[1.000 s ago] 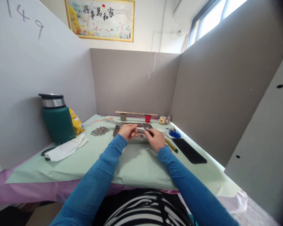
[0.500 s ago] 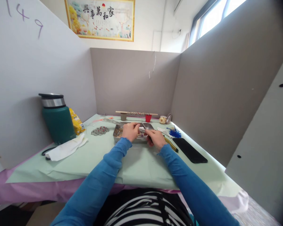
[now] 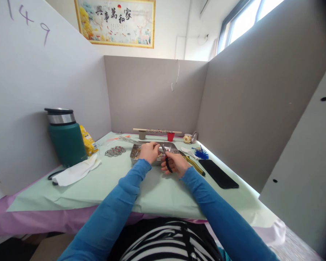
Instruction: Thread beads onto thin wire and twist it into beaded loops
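Small pliers (image 3: pixel 168 164) with black handles, held in the right hand (image 3: pixel 180 163) by thumb and fingers, near the metal tray (image 3: pixel 134 160). Just beside, left hand (image 3: pixel 150 152) with fingers close together; hard to tell if holding anything. To the right, yellow-handled tool (image 3: pixel 196 166), then flat black thing (image 3: pixel 218 174). Over left, shiny beady thing (image 3: pixel 115 151). At the back, stick (image 3: pixel 138 129) across brown cup (image 3: pixel 142 135) and red cup (image 3: pixel 170 137).

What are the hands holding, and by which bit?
The right hand holds a pliers-like tool by its black handles. Whether the left hand pinches something is too small to tell.
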Tool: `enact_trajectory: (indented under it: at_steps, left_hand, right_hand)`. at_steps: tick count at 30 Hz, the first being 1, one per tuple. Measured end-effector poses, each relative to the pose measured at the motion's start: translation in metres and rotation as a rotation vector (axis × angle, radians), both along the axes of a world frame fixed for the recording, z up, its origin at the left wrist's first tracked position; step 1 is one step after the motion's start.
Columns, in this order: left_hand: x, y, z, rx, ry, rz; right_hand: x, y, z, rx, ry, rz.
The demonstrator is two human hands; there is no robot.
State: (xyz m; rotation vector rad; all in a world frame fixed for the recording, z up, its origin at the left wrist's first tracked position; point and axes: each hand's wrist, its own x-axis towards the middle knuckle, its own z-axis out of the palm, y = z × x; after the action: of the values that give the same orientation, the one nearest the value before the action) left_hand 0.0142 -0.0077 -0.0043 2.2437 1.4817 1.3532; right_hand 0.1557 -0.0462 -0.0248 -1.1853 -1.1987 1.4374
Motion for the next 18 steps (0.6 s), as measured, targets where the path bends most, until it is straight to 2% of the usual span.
enact_trajectory:
  at_steps: [4,8,12,18]
  left_hand:
    - [-0.0018,0.0008,-0.0002,-0.095,-0.136,-0.066]
    - [-0.0022,-0.0002,0.0003,-0.106,-0.154,-0.062]
    - [-0.0009,-0.002,0.0018,-0.056,-0.064,-0.016]
    - [0.0047,-0.0045,-0.0029,0.109,0.16,0.045]
  right_hand:
    - [-0.0022,-0.0005,-0.0024,0.024,-0.041,-0.029]
    - [-0.0038,-0.0019,-0.0013,0.051,-0.063,-0.069]
    - [-0.0063,-0.0021,-0.0011,0.066,-0.093,-0.103]
    - [-0.0102,0.001,-0.0037,0.066,-0.098,-0.153]
